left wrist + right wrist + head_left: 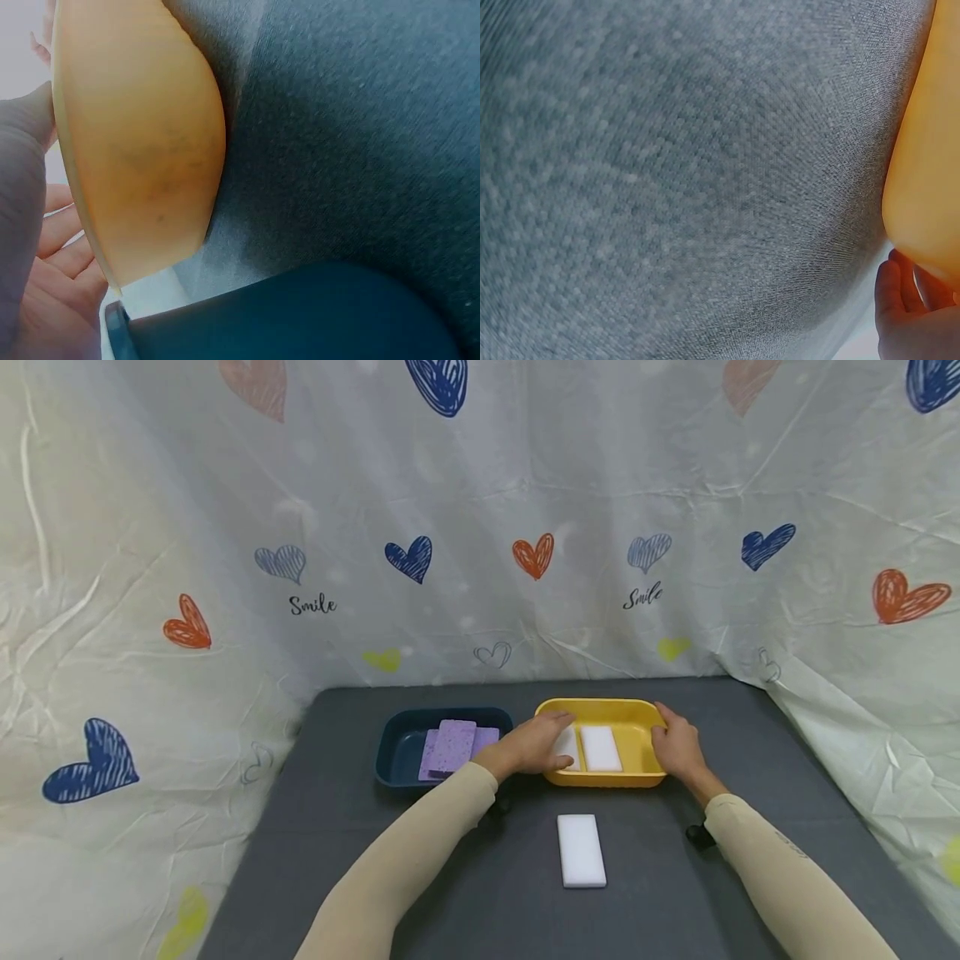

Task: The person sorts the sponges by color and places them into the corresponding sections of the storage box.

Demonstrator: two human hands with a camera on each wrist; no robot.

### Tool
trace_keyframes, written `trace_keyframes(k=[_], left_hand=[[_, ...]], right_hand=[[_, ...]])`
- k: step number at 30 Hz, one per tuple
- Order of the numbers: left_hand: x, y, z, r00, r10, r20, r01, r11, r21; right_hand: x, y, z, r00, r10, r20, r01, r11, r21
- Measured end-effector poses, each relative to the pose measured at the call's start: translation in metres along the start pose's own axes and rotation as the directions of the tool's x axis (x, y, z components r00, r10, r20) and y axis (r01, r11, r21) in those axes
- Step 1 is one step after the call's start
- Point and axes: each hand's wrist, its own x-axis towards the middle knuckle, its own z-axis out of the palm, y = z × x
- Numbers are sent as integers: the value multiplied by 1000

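A yellow tray (637, 743) stands on the table with two white sponges in it, one of them (600, 748) lying in its middle. My left hand (534, 743) reaches over the tray's left end and holds the other white sponge (567, 747) between thumb and fingers, partly covering it. At the right end, my right hand (678, 745) grips the tray's rim, thumb inside; in the right wrist view its fingers (891, 289) lie against the outer wall. A third white sponge (581, 852) lies flat on the table in front of the tray.
A dark blue tray (397, 752) with several purple speckled sponges (454, 745) sits just left of the yellow one, beneath my left forearm. Grey cloth (450, 902) covers the table. A curtain printed with hearts (465, 493) hangs behind it and along the sides.
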Motion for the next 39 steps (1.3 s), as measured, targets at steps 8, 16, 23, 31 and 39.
trace_keyframes(k=[8, 16, 23, 31, 39], left_hand=[[-5, 3, -1, 998, 39, -44, -39, 999, -17], [-11, 12, -5, 996, 66, -57, -69, 997, -42], [-20, 17, -7, 991, 109, -74, -113, 992, -55], [-38, 21, -4, 989, 136, -53, -141, 985, -98], [-45, 27, 0, 979, 187, -76, -195, 975, -107]], right_hand=[[2, 0, 0, 1000, 14, 6, -14, 1000, -13], [0, 0, -1, 1000, 17, 12, -17, 1000, -17], [1, 1, 0, 1000, 2, 14, -2, 1000, -14], [1, 4, 1, 1000, -5, 28, 5, 1000, -1], [0, 3, 0, 1000, -7, 17, 7, 1000, -9]])
